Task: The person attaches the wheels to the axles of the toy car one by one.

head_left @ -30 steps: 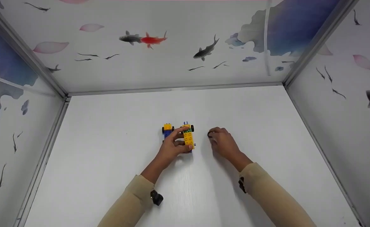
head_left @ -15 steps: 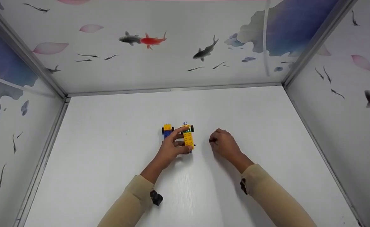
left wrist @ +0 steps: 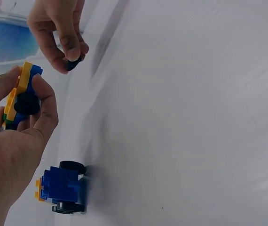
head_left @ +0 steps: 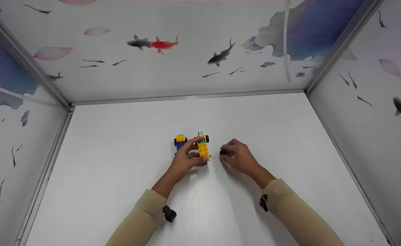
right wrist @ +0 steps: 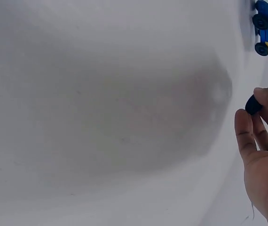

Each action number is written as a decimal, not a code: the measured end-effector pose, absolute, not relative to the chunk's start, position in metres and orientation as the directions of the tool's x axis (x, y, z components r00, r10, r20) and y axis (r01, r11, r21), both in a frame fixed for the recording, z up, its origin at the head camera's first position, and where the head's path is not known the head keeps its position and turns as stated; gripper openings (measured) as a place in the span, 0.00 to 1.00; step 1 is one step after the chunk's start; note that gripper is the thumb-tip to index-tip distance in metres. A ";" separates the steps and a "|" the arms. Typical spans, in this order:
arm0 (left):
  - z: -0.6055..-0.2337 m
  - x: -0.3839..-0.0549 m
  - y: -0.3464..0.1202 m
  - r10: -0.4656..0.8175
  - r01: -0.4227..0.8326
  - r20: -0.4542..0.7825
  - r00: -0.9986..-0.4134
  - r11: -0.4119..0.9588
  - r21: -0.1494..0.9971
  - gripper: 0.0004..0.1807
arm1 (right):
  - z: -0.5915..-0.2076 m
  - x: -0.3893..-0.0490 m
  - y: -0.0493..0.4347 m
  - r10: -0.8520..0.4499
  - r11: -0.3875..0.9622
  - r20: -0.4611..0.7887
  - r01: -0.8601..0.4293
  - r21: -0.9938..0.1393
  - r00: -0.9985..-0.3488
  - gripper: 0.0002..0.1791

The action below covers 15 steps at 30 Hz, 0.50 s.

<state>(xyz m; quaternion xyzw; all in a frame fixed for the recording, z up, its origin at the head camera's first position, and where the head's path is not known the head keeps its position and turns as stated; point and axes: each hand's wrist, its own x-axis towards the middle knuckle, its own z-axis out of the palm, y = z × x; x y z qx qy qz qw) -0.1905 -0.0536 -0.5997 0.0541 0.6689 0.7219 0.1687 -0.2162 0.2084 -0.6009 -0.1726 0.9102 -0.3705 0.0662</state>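
Note:
My left hand (head_left: 184, 160) holds a toy car (head_left: 203, 149) built of yellow, green and blue bricks between thumb and fingers. A black wheel shows at its far right corner, and a short peg sticks out at its near right side. In the left wrist view, another black wheel (left wrist: 27, 103) faces the camera. My right hand (head_left: 244, 158), just right of the car, pinches a small black toy wheel (right wrist: 253, 105) between thumb and fingers. The wheel is apart from the car and partly covered by the fingertips.
A second blue and yellow brick car (left wrist: 61, 184) with black wheels stands on the white table (head_left: 118, 177), just left of the held car and partly behind my left hand. Printed panels (head_left: 173, 75) with fish and petals wall the table at the back and sides.
My right hand first draws slightly back, turning the wheel in its fingers, then moves left, closer to the held car. My left hand and its car stay nearly still.

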 end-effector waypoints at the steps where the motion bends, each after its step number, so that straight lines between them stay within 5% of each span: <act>1: -0.600 -0.191 -0.054 0.317 -0.169 -0.146 -0.937 -0.047 0.984 0.42 | -0.600 -0.216 0.208 -0.375 0.646 0.017 -0.274 -0.713 -0.927 0.16; 15: -0.599 -0.191 -0.053 0.314 -0.178 -0.157 -0.936 -0.039 0.983 0.41 | -0.586 -0.210 0.197 -0.471 0.443 0.011 -0.248 -0.862 -0.882 0.16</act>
